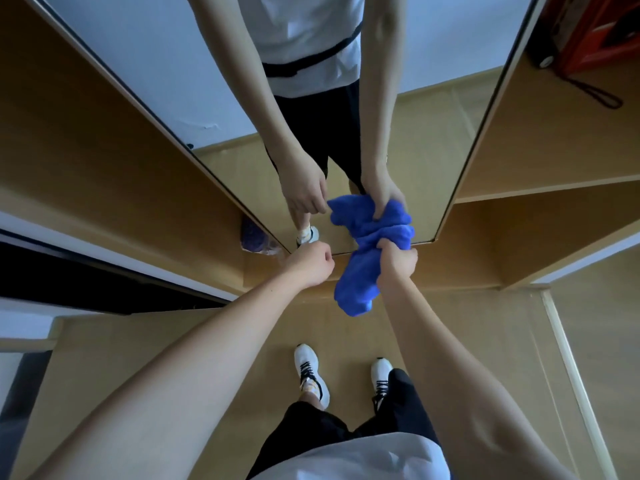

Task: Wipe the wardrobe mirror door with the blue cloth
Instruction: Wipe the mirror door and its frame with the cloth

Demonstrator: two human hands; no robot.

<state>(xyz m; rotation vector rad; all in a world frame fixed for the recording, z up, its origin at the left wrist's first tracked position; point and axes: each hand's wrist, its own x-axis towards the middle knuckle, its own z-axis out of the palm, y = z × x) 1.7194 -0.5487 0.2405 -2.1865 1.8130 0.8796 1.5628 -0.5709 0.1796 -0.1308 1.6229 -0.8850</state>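
The wardrobe mirror door [433, 150] stands straight ahead, reaching down to the floor and reflecting my body and arms. My right hand [396, 261] grips the bunched blue cloth [360, 282] and holds it against the bottom edge of the mirror; the cloth's loose end hangs below my fist. The cloth's reflection shows just above it in the glass. My left hand [310, 263] is curled into a loose fist beside the cloth, at the mirror's lower left corner, and holds nothing.
A wooden wardrobe panel [86, 150] flanks the mirror on the left. Open wooden shelves [540, 188] stand on the right, with a red object [595, 32] and a black strap on the upper shelf. My white shoes [311, 375] stand on the wooden floor below.
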